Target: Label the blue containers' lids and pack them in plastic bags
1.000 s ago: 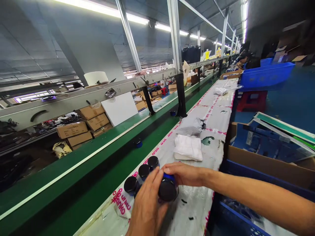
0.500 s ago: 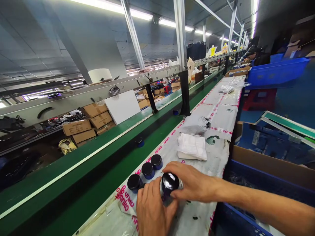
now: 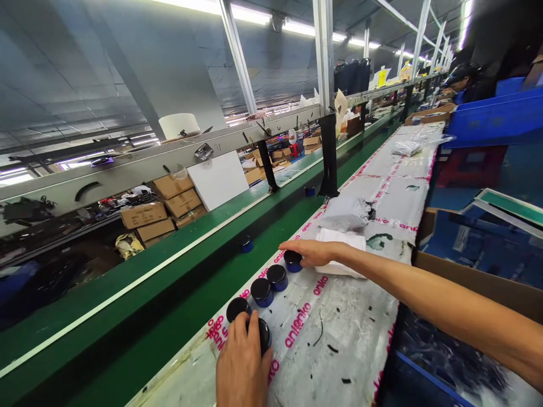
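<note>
Small round cylinders with glossy black tops and blue sides stand in a slanting row on the plastic-covered bench. My right hand [image 3: 316, 252] reaches out to the row's far end, its fingers and thumb around the farthest cylinder [image 3: 292, 261]. Closer to me, my left hand [image 3: 241, 362] is closed on the nearest cylinder [image 3: 263, 334], partly hidden by the fingers. Between the hands stand a middle cylinder [image 3: 277, 277], another cylinder [image 3: 262, 291] and a third cylinder [image 3: 238, 309] beside my left fingertips. A folded white cloth [image 3: 343, 268] lies just beyond my right hand, partly covered by it.
Left of the bench runs a green conveyor belt [image 3: 203, 282] carrying a blue-black cylinder [image 3: 246, 244]. A metal post [image 3: 327, 152] rises beside it. Plastic bags [image 3: 344, 212] and dark scraps [image 3: 333, 349] lie on the bench. Blue bins [image 3: 428, 379] stand to the right; a person [image 3: 464, 82] is far off.
My right hand has moved from the cylinder near my left hand to the far end of the row, where another cylinder now stands. My left hand has shifted slightly left and down.
</note>
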Tool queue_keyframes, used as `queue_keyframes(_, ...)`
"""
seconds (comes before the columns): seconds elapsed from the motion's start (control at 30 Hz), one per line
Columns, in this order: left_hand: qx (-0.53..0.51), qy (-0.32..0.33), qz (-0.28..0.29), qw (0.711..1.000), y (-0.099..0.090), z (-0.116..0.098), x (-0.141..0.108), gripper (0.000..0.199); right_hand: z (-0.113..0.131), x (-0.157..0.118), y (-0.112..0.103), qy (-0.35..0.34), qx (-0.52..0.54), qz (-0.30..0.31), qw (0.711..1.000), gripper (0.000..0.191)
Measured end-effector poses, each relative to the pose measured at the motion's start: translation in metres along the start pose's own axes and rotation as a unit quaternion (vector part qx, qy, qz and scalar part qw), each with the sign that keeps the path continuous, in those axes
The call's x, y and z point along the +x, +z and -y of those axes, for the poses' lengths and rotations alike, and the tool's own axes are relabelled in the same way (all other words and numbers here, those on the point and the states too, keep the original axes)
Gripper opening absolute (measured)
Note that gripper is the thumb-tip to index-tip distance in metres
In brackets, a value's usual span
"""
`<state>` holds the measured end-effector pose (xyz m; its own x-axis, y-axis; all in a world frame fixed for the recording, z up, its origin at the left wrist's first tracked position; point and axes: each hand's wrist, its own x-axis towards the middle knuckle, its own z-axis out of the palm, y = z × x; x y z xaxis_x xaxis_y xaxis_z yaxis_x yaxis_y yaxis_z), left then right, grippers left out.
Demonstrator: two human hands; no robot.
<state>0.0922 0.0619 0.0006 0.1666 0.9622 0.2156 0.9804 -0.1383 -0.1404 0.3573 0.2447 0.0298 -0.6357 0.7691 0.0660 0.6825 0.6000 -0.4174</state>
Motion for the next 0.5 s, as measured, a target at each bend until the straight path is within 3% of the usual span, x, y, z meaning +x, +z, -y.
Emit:
queue_keyframes(0.13, -0.056, -0.035, 0.037, 0.997, 0.0, 0.005, -0.003, 0.048, 0.014, -0.011, 0.0, 0.086, -0.073, -0.044, 0.993, 0.073)
queue_keyframes(0.3, -0.113, 0.025, 0.072, 0.991, 0.005, 0.018, -0.009, 0.064, 0.035, -0.008, 0.021, 0.197, -0.118, -0.091, 0.969, 0.053)
queue_keyframes(0.43, -0.112, 0.006, 0.122, 0.986, -0.004, 0.026, -0.009, 0.072, 0.03, 0.0, 0.02, 0.171, -0.111, -0.065, 0.977, 0.035)
queue_keyframes(0.5, -0.128, -0.006, 0.125, 0.984, -0.009, 0.031, -0.01, 0.068, 0.023, 0.001, 0.014, 0.135, -0.102, -0.04, 0.985, 0.037)
